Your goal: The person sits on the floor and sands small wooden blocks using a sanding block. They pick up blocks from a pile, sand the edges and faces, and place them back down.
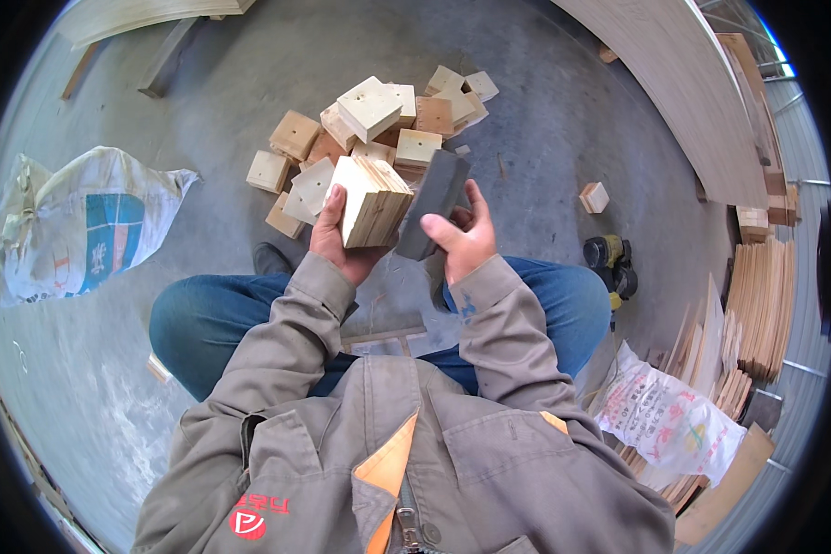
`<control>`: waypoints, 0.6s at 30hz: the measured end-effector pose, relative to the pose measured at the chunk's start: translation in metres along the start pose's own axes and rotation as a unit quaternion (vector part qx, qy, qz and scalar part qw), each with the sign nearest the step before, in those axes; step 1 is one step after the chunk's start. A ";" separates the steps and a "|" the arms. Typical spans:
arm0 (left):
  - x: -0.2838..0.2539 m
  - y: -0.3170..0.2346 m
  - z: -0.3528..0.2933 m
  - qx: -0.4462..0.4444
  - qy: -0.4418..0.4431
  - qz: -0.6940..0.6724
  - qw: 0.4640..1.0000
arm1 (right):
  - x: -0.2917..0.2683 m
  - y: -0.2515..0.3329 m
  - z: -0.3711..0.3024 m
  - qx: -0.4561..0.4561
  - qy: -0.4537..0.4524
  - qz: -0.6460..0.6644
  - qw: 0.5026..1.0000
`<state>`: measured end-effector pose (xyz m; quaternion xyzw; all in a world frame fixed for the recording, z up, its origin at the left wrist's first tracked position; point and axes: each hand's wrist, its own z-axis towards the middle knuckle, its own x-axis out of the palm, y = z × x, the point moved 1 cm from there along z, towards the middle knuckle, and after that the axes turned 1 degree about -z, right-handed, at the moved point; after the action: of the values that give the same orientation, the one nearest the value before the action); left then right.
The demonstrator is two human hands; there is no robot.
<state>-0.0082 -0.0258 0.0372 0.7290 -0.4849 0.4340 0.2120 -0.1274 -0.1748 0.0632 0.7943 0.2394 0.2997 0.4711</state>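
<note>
My left hand (337, 242) is closed around a pale block of layered plywood (375, 203), its striped edges facing right. In my right hand (465, 238) is a dark grey rectangular block (432, 196), tilted, with my thumb along its near side. The two blocks are close beside each other; whether they touch is hard to tell. Just beyond my hands lies a loose heap of similar wooden blocks (369, 107). Many of these have a small dark hole in the face, and some are browner than others.
A single wooden block (594, 197) lies apart on the concrete floor (535, 120). Near my right knee sits a yellow and black power tool (609, 266). Sacks lie at left (102, 226) and lower right (669, 411). Stacked wood strips (760, 295) and large panels (683, 88) line the right.
</note>
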 end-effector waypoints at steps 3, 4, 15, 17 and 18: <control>-0.004 -0.003 0.001 0.012 -0.009 0.006 1.000 | -0.012 0.008 0.007 -0.035 -0.012 0.084 0.996; -0.003 -0.004 0.000 0.020 -0.023 0.003 1.000 | -0.015 0.012 0.005 -0.038 0.002 0.070 0.997; -0.001 -0.002 0.000 0.006 -0.032 0.014 0.999 | -0.007 0.014 -0.009 -0.236 0.066 -0.282 0.927; -0.006 -0.005 0.002 -0.002 -0.028 0.012 1.000 | -0.008 0.017 -0.011 -0.346 0.066 -0.384 0.854; -0.009 -0.005 0.002 -0.007 -0.028 0.006 1.000 | -0.005 0.019 -0.012 -0.386 0.075 -0.404 0.826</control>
<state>-0.0039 -0.0204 0.0296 0.7363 -0.4986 0.4111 0.2009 -0.1376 -0.1792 0.0837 0.3552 0.4386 0.2089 0.7986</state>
